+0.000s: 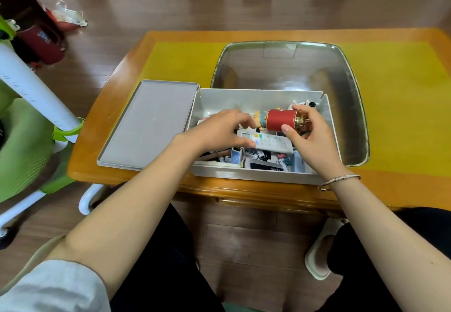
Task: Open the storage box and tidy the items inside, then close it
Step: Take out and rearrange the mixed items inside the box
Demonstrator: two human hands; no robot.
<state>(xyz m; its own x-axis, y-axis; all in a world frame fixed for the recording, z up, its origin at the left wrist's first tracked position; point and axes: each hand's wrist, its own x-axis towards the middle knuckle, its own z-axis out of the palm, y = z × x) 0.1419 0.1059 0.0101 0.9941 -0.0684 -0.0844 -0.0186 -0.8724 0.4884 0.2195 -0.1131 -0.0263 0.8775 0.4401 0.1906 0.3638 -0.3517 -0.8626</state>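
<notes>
The white storage box point(258, 174) stands open near the table's front edge, its grey lid point(148, 121) lying flat to its left. My right hand point(312, 141) grips a red cylinder with a gold end point(280, 119), held sideways above the box. My left hand point(219, 128) reaches into the box with curled fingers, its fingertips on a white remote control point(271, 143) and close to a small figurine point(260, 120). Several small items, a dark card point(267, 166) and clips among them, lie jumbled at the bottom.
A clear plastic tray point(290, 67) sits behind the box on the yellow mat of the wooden table point(170, 60). A green and white chair frame point(36, 116) stands at the left. Wood floor, my knees and a white slipper point(319, 253) lie below the table.
</notes>
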